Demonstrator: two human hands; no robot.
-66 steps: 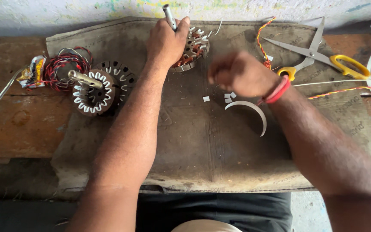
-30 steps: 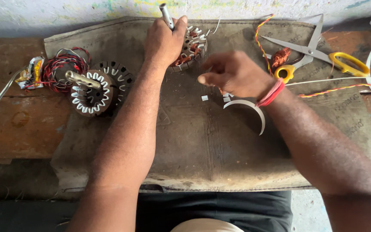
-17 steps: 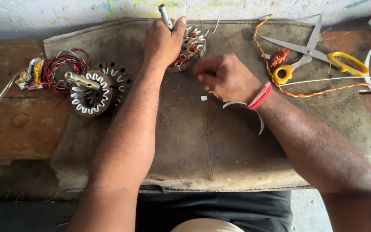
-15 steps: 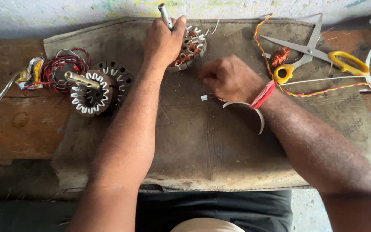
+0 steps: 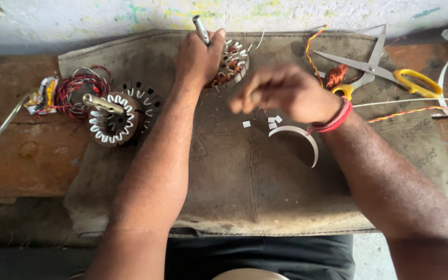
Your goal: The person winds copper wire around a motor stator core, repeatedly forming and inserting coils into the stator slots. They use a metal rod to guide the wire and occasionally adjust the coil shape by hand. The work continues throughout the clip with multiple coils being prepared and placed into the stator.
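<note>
Brown cloth mat covers a worn wooden tabletop. At the mat's far edge, the left hand closes around a round metal motor stator wound with copper wire, holding it by its grey metal shaft. The right hand, blurred, hovers just right of the stator with fingers curled; whether its grip holds anything cannot be told. Small white paper slips lie below it. Yellow-handled scissors rest farther right.
</note>
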